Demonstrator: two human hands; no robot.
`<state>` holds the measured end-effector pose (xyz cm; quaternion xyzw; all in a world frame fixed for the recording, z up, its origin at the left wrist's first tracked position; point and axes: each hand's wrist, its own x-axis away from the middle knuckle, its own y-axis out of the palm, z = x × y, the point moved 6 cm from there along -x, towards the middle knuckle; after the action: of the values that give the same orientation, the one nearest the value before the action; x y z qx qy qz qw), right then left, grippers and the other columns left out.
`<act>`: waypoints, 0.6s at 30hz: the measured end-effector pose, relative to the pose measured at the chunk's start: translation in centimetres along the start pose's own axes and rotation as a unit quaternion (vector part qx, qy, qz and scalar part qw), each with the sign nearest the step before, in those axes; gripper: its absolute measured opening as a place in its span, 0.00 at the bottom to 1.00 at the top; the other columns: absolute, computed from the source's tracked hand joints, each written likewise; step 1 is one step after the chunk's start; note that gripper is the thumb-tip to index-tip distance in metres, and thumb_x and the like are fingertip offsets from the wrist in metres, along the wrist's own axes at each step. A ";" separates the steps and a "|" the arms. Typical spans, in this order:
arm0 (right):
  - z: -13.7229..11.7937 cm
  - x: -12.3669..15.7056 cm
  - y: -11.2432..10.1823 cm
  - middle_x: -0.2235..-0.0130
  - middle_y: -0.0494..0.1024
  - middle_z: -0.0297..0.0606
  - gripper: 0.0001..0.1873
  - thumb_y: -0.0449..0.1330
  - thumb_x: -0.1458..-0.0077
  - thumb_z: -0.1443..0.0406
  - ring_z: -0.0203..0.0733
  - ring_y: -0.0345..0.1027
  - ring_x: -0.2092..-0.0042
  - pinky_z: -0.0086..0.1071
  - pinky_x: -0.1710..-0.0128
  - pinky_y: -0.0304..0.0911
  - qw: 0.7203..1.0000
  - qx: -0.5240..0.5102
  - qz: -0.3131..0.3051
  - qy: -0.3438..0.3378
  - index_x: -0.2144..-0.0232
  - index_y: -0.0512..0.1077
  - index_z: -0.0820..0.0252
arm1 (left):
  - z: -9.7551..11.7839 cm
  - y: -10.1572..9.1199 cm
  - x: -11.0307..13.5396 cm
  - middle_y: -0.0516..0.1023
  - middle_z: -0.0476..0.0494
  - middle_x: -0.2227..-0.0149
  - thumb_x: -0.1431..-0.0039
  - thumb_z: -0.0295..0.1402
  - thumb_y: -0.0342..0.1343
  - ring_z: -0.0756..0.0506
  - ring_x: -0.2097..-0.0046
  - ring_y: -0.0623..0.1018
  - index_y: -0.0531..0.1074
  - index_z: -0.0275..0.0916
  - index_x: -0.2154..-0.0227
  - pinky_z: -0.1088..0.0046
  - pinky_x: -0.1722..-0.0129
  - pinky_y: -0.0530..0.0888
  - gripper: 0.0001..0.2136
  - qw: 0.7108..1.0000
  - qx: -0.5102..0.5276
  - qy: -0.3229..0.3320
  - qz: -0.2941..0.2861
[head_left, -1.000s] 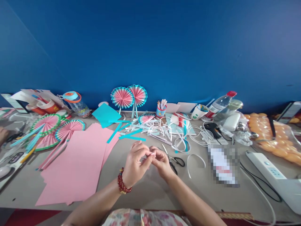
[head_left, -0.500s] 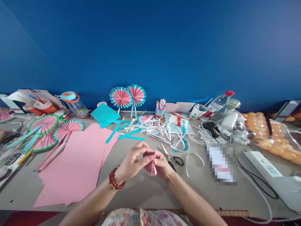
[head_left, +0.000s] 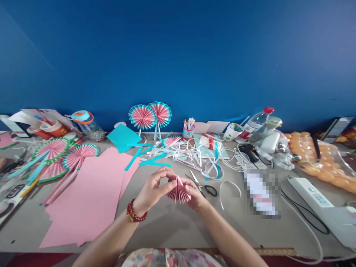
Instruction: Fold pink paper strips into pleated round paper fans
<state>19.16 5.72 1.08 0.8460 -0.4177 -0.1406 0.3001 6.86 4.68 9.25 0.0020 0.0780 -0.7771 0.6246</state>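
Note:
A pleated pink paper fan point(head_left: 178, 193) is held between my two hands above the table, its folds spread at the lower edge. My left hand point(head_left: 157, 187), with a red bead bracelet point(head_left: 133, 211) at the wrist, pinches its left side with thumb and fingers. On the right side my right hand point(head_left: 194, 193) grips it, the fingertips partly hidden behind the folds. Just past the right hand lie scissors point(head_left: 204, 188) with black handles. Large pink paper sheets point(head_left: 89, 193) are to the left of my hands.
White and blue paper strips point(head_left: 180, 150) lie tangled behind my hands. Finished round fans point(head_left: 143, 116) stand against the blue wall, and more fans point(head_left: 52, 150) lie at left. A power strip point(head_left: 311, 193), a cable and a plastic bottle point(head_left: 256, 122) are at right.
The pleated fan has spread wider at its lower edge. My hands have moved slightly apart at its sides, both still holding it.

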 end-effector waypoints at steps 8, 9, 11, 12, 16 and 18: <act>-1.6 -0.5 0.0 0.63 0.73 0.40 0.29 0.65 0.54 0.44 0.41 0.66 0.65 0.33 0.65 0.64 0.997 0.057 0.029 -0.042 0.58 0.73 0.60 | -2.1 -1.2 0.2 0.78 0.43 0.59 0.44 0.38 0.60 0.45 0.58 0.76 0.75 0.38 0.60 0.72 0.59 0.71 0.12 0.984 0.142 -0.094 0.056; -1.8 -0.5 0.1 0.62 0.73 0.39 0.28 0.67 0.55 0.47 0.41 0.66 0.63 0.32 0.65 0.64 0.996 0.069 0.038 -0.045 0.57 0.72 0.58 | -2.2 -1.5 0.1 0.78 0.43 0.58 0.44 0.38 0.61 0.45 0.57 0.76 0.75 0.38 0.60 0.72 0.57 0.71 0.12 0.983 0.148 -0.091 0.063; -2.2 -0.6 -0.2 0.62 0.73 0.38 0.24 0.69 0.54 0.53 0.40 0.66 0.63 0.30 0.65 0.63 0.992 0.089 0.070 -0.050 0.58 0.72 0.57 | -2.4 -1.8 0.1 0.78 0.43 0.57 0.44 0.37 0.61 0.45 0.55 0.76 0.74 0.38 0.58 0.71 0.55 0.71 0.12 0.981 0.154 -0.091 0.071; -2.3 -0.6 -0.4 0.64 0.73 0.36 0.20 0.69 0.53 0.56 0.39 0.65 0.65 0.29 0.65 0.62 0.990 0.093 0.087 -0.054 0.59 0.72 0.57 | -2.6 -1.9 0.2 0.78 0.43 0.57 0.44 0.37 0.60 0.45 0.55 0.76 0.74 0.38 0.58 0.72 0.54 0.70 0.12 0.981 0.154 -0.094 0.074; -2.4 -0.4 -1.5 0.70 0.72 0.32 0.14 0.68 0.50 0.58 0.35 0.63 0.70 0.28 0.70 0.60 0.984 0.084 0.143 -0.069 0.63 0.73 0.57 | -3.1 -2.1 0.4 0.78 0.43 0.57 0.44 0.37 0.60 0.45 0.56 0.75 0.74 0.38 0.59 0.72 0.55 0.70 0.12 0.982 0.145 -0.103 0.070; -2.4 -0.2 -1.9 0.71 0.71 0.31 0.13 0.67 0.49 0.58 0.33 0.61 0.72 0.27 0.72 0.59 0.980 0.085 0.166 -0.073 0.64 0.73 0.57 | -3.4 -2.1 0.5 0.77 0.44 0.57 0.43 0.36 0.59 0.46 0.57 0.76 0.74 0.38 0.58 0.72 0.55 0.69 0.12 0.982 0.139 -0.113 0.061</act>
<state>21.41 7.74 1.75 0.7747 -0.5834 -0.1144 0.2153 4.40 5.00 6.12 0.0060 -0.1017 -0.7363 0.6689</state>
